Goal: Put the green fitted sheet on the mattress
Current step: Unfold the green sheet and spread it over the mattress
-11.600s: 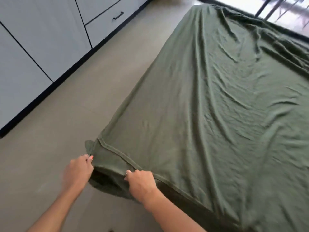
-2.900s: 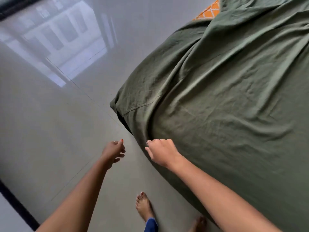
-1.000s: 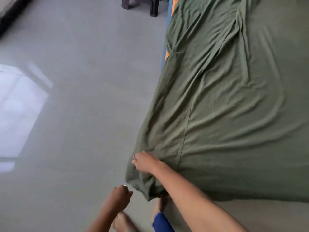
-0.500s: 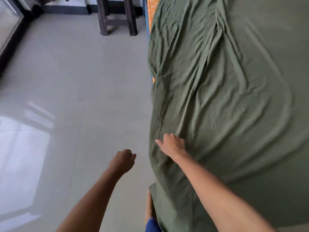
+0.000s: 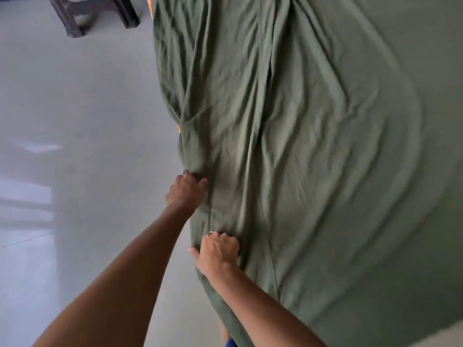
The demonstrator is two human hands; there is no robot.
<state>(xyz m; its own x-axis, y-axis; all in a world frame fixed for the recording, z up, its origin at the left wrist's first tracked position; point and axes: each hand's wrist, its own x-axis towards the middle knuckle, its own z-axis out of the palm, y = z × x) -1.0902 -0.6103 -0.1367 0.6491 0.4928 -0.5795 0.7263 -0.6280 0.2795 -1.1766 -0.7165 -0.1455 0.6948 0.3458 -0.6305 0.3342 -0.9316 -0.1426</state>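
I see the green fitted sheet (image 5: pixel 313 156) spread over the mattress (image 5: pixel 179 128), covering nearly all of it; long wrinkles run lengthwise along its near-left side, and the far right part lies smoother (though blurred); only a sliver of orange mattress cover peeks out at the sheet's left edge, with another at the top by the stool. My left hand (image 5: pixel 186 190) is at the sheet's left edge, fingers curled into a bunched fold of the fabric, so that grip is holding the sheet; a ring shows on one finger. My right hand (image 5: pixel 217 251) sits nearer to me, just inside the same edge, fingers curled down into the cloth and gathering it, thumb sticking out to the left; this grip also holds the sheet. Both hands are on the edge, the left farther along than the right, a short stretch of rumpled fabric between them; the sheet's edge hangs down past my right forearm toward the floor (image 5: pixel 75 121). A dark wooden stool (image 5: pixel 92 13) stands on the pale glossy floor at the upper left, close beside the bed.
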